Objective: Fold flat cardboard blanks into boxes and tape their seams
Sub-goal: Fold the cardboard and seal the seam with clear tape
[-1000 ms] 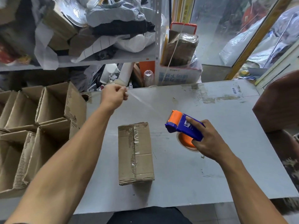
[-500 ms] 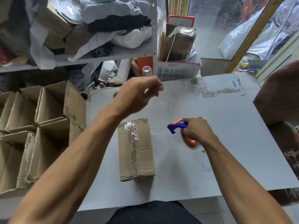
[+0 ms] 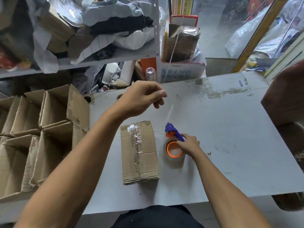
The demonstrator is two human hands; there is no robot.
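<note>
A folded cardboard box (image 3: pixel 139 152) lies on the grey table (image 3: pixel 230 137), its top seam covered with clear tape. To its right the tape dispenser (image 3: pixel 174 145), blue handle and orange core, lies flat on the table. My right hand (image 3: pixel 189 143) grips its blue handle from the right. My left hand (image 3: pixel 141 99) hovers above the box's far end, fingers loosely curled with nothing plainly in them. A thin strip of clear tape (image 3: pixel 170 112) rises from the dispenser and ends just right of those fingers.
Several open folded boxes (image 3: pixel 37 142) stand packed together left of the table. A cluttered metal shelf (image 3: pixel 98 60) and a printed carton (image 3: pixel 179 71) stand behind the table's far edge. A brown chair (image 3: pixel 286 96) is at the right.
My right hand has lowered the dispenser and laid it flat on the table. My left hand has swung right from the far left and no longer pulls the tape taut.
</note>
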